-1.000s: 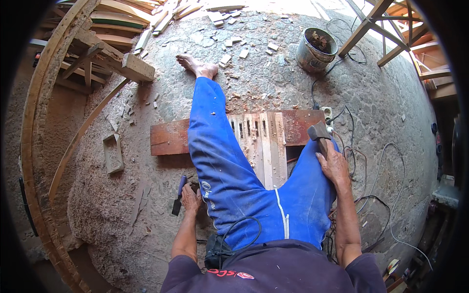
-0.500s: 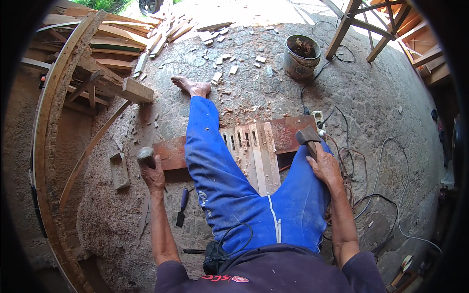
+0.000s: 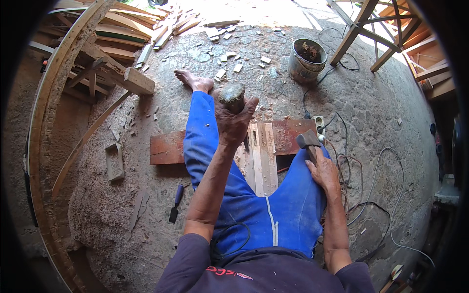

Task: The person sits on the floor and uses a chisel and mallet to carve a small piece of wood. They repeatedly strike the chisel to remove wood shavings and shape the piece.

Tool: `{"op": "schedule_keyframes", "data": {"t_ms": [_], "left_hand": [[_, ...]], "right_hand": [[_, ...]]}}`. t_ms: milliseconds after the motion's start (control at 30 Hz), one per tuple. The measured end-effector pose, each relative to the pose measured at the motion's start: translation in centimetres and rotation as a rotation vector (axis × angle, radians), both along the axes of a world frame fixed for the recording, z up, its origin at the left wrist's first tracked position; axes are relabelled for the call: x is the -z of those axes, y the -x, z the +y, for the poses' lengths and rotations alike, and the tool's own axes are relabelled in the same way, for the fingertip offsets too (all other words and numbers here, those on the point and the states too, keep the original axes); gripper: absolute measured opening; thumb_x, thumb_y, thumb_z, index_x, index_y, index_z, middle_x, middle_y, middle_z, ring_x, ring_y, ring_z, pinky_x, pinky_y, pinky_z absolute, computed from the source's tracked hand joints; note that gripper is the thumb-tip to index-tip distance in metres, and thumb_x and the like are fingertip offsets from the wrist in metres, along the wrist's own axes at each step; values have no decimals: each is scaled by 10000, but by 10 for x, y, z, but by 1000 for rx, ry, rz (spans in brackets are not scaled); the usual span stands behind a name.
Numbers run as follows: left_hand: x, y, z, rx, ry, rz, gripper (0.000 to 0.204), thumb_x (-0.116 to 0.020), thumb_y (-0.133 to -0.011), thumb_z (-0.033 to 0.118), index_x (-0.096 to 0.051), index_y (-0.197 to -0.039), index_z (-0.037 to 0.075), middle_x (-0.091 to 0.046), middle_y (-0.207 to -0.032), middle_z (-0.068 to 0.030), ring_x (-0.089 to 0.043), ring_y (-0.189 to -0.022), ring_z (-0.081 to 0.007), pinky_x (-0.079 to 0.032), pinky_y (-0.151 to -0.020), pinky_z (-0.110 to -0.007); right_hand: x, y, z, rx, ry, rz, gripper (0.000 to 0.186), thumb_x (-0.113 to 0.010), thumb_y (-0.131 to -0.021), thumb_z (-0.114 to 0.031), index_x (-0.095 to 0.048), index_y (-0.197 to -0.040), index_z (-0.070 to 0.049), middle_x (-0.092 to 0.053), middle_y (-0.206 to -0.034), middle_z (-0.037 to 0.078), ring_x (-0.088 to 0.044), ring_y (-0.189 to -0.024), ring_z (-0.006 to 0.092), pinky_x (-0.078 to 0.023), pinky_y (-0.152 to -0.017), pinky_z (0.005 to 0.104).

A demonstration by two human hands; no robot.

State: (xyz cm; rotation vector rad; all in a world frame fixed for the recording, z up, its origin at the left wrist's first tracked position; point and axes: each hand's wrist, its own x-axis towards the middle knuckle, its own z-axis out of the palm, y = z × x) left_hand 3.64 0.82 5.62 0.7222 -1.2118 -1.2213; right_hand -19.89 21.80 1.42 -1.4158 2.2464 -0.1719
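Note:
My left hand (image 3: 233, 119) is closed around a chisel with a round, battered top (image 3: 231, 96), held above light, slotted wooden strips (image 3: 260, 166). Its dark blade is mostly hidden behind the hand. These strips lie across a reddish board (image 3: 166, 150) between my legs. My right hand (image 3: 321, 172) grips a hammer (image 3: 308, 140) by its handle, resting over my right thigh, with the metal head beside the board's right end. A second chisel with a blue handle (image 3: 176, 203) lies on the floor left of my left leg.
A grimy bucket (image 3: 308, 68) stands beyond the board. A power strip (image 3: 318, 126) with tangled cables lies at the right. A curved timber frame (image 3: 46, 146) runs along the left, beside a small tray (image 3: 115, 163). Offcuts (image 3: 237, 67) are scattered ahead; wooden trestles (image 3: 364, 34) stand upper right.
My left hand took up the round-topped chisel at the left and has swung up and rightward over the slotted strips. My right hand stays on the hammer at the thigh.

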Motion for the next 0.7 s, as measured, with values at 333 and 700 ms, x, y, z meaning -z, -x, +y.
{"op": "schedule_keyframes", "data": {"t_ms": [333,700], "left_hand": [[2,24,7,37,0,-146,543,-840,-890,184,-455,-1251,58,-574,-942,8,-545,-832,-84,-487,-749,-255],[-7,20,12,95,-86,-75,464,-765,-869,9,-470,-1226,41,-591,-923,8,-569,-788,-83,-488,-710,-255]], "right_hand": [[1,4,2,6,-4,11,543,-668,-953,-361,-431,-1366,-100,-722,-1052,260,-692,-987,484,-542,-836,581],[5,3,1,13,-11,20,572,-674,-950,-361,-434,-1405,-110,-721,-1060,257,-691,-986,483,-545,-836,574]]}}
